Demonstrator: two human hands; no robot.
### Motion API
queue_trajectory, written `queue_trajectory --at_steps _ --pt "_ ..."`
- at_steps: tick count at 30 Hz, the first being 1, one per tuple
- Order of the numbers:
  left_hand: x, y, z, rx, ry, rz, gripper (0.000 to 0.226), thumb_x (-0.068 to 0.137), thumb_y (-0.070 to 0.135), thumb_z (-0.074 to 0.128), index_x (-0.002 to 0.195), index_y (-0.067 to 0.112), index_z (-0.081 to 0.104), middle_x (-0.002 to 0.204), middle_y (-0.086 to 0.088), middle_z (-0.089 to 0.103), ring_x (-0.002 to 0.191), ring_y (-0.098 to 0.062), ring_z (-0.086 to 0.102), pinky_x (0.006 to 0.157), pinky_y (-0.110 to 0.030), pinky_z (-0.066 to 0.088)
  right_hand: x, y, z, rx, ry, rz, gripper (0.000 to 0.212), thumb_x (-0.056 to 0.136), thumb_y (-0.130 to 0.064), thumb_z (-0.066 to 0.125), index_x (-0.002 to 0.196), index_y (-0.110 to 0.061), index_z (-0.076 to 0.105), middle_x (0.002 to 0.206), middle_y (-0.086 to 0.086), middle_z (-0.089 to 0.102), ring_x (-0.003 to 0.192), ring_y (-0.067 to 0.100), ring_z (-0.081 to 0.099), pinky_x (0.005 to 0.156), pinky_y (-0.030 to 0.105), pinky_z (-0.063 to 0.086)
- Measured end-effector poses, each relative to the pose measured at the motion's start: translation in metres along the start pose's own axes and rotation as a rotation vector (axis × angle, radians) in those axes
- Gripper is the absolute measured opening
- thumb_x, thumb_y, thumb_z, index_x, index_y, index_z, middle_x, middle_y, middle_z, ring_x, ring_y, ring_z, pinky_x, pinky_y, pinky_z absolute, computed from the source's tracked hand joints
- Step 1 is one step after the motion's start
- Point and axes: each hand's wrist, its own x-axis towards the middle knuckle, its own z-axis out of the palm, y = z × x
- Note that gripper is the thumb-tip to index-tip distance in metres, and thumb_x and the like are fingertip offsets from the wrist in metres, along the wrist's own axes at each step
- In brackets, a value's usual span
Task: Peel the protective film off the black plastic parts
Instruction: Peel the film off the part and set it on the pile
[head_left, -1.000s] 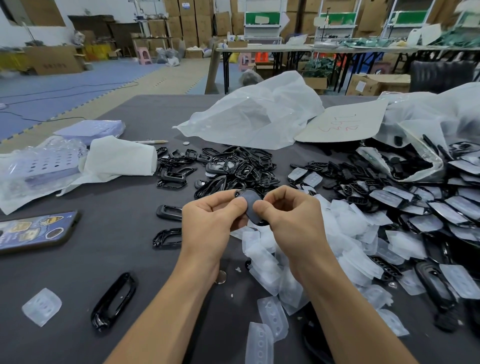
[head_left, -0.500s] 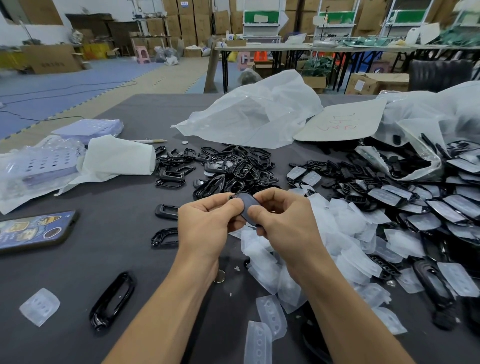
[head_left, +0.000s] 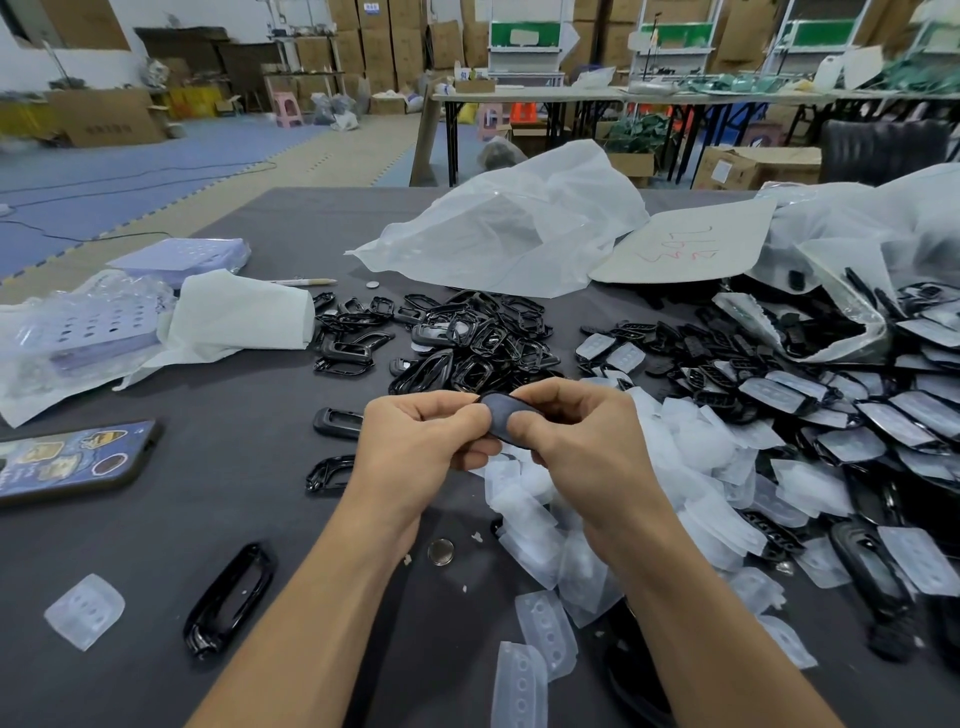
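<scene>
both hands, left hand (head_left: 415, 447) and right hand (head_left: 576, 441), pinch one black part (head_left: 501, 410) between fingertips above the middle of the table (head_left: 249, 478), beside the film pile (head_left: 597, 499).

Fingers of left hand (head_left: 415, 452) & right hand (head_left: 576, 447) cover most of the black part (head_left: 501, 410); film on it can't be made out. Phone (head_left: 67, 460) cut off at left edge, a film piece (head_left: 519, 686) at btm edge. Red writing on cardboard sheet (head_left: 685, 244) unreadable; print on bkgd box (head_left: 106, 127) too small.

Red handwriting on the white card (head_left: 685, 244) cannot be read.
</scene>
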Motion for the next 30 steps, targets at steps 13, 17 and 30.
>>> queue_trajectory --at_steps 13,17,30 --pt "0.0003 -0.0025 0.0018 -0.034 -0.044 -0.070 0.009 0.088 -0.001 0.076 0.094 0.003 0.080 0.080 -0.016 0.079 0.065 -0.017 0.072 0.059 -0.022 0.057 0.0037 0.0028 -0.0018 -0.018 0.017 0.041 0.027 0.084 0.004 0.070 0.078 -0.021 0.080 0.067 0.003 0.072 0.056 0.012 0.054 0.057 0.030 0.048" --pt "-0.0008 -0.0001 -0.0015 0.026 -0.096 -0.044 0.019 0.085 -0.005 0.074 0.088 0.011 0.084 0.083 -0.019 0.078 0.069 -0.019 0.070 0.063 -0.023 0.058 0.0044 0.0025 -0.0033 -0.084 0.000 0.026 0.026 0.085 0.004 0.068 0.081 -0.019 0.081 0.068 0.000 0.073 0.055 0.008 0.055 0.057 0.028 0.048" --pt "-0.0027 0.0019 0.0054 -0.069 0.026 -0.107 0.010 0.082 -0.006 0.075 0.085 0.002 0.080 0.073 -0.018 0.076 0.058 -0.018 0.071 0.053 -0.022 0.055 0.0027 -0.0003 -0.0012 0.052 0.065 0.028 0.030 0.083 0.014 0.063 0.082 -0.012 0.076 0.063 0.004 0.069 0.049 0.012 0.056 0.049 0.021 0.046"
